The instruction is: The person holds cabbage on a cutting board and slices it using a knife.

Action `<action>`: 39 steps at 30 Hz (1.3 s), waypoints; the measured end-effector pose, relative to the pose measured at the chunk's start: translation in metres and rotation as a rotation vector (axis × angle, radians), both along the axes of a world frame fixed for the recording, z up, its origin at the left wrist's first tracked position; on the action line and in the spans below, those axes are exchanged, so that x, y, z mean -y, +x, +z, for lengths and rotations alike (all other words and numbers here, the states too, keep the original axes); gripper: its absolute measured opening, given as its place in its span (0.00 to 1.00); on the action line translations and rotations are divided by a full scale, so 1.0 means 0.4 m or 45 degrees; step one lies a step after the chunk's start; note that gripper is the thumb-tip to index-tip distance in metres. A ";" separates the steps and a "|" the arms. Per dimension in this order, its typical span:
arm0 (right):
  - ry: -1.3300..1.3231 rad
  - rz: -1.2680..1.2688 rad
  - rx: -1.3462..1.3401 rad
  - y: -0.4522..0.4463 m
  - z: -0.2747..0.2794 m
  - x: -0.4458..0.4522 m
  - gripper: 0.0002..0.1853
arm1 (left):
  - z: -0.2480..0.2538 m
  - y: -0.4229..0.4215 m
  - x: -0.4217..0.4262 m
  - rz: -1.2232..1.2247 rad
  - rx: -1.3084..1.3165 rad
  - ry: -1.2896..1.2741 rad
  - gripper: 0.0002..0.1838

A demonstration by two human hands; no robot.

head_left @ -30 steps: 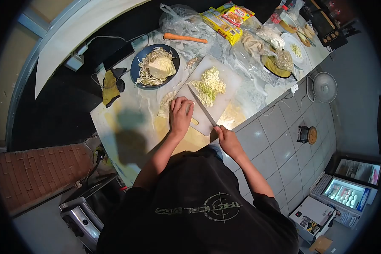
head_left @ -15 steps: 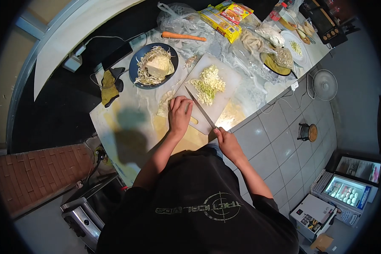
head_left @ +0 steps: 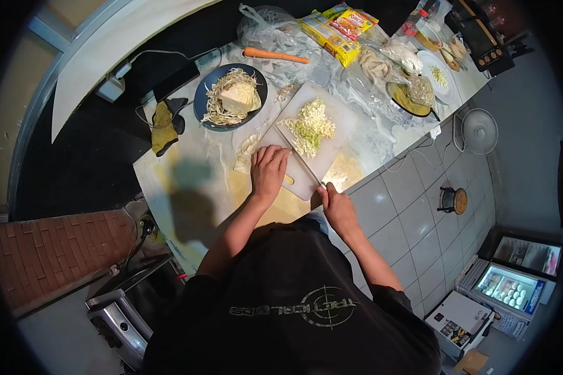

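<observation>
My right hand (head_left: 338, 204) is closed round the handle of a kitchen knife (head_left: 303, 162). Its long blade runs diagonally across the white cutting board (head_left: 341, 122), turned nearly edge-on to me. Beside the blade, my left hand (head_left: 269, 172) rests at the board's near left part, fingers curled and close together; whatever lies under them is hidden. A heap of shredded cabbage (head_left: 311, 126) sits on the board beyond the knife. Left of the board lies a pale cabbage leaf (head_left: 246, 152). A dark plate (head_left: 200, 100) holds bean sprouts (head_left: 222, 112) and a cut cabbage (head_left: 239, 98).
A carrot (head_left: 275, 55) and a clear plastic bag (head_left: 266, 28) lie at the back. Yellow packets (head_left: 331, 40), bagged food (head_left: 401, 56) and a white plate (head_left: 447, 90) stand to the right. A yellow-and-black cloth item (head_left: 163, 128) lies at the left edge.
The knife blade has turned from showing its flat side to nearly edge-on, and the right hand has shifted slightly. The left hand stays by the board; the whole view has drifted a little.
</observation>
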State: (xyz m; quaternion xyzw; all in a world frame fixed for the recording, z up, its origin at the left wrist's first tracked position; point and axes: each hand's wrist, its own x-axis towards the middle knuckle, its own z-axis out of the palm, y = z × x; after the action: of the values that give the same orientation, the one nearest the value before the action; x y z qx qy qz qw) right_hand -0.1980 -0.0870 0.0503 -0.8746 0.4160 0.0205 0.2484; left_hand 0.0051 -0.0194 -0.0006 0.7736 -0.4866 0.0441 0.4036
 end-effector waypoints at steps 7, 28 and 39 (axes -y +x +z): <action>0.193 -0.048 0.159 -0.022 -0.016 -0.004 0.23 | 0.012 -0.006 0.009 0.017 0.012 0.017 0.06; 0.644 -0.224 0.286 -0.073 0.033 -0.054 0.26 | 0.008 -0.007 0.015 0.101 0.026 0.046 0.04; 0.581 -0.164 0.217 -0.022 0.026 0.000 0.27 | 0.011 0.009 0.007 0.079 -0.030 0.041 0.09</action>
State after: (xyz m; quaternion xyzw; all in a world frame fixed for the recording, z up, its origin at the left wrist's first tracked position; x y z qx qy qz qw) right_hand -0.2066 -0.0869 0.0608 -0.7660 0.4331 0.0241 0.4744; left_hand 0.0085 -0.0221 0.0040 0.7952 -0.4582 0.0398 0.3952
